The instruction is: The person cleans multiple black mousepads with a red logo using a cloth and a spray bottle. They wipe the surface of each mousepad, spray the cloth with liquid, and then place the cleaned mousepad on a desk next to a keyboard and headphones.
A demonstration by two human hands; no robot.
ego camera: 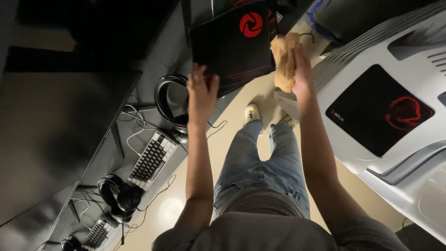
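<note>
The left hand point(201, 90) is clamped on the near edge of a black mouse pad with a red emblem point(234, 39), held up at the far middle of the scene, its far edge lost in shadow. The right hand point(299, 69), just right of it, is closed around a crumpled tan cloth point(284, 58) touching the pad's right edge. On the dim desk point(69, 125) to the left lie headphones point(169, 100) and a keyboard point(152, 160), while a second keyboard at the near left is cut off.

I count two black mouse pads with red emblems: one point(234, 44) held up in front of me, one point(378, 109) lying on the white surface. There are two keyboards point(152, 160) point(97, 233) and three headsets point(169, 100) point(120, 197) point(69, 243) on the desk. I hold one tan cloth point(284, 60).
</note>
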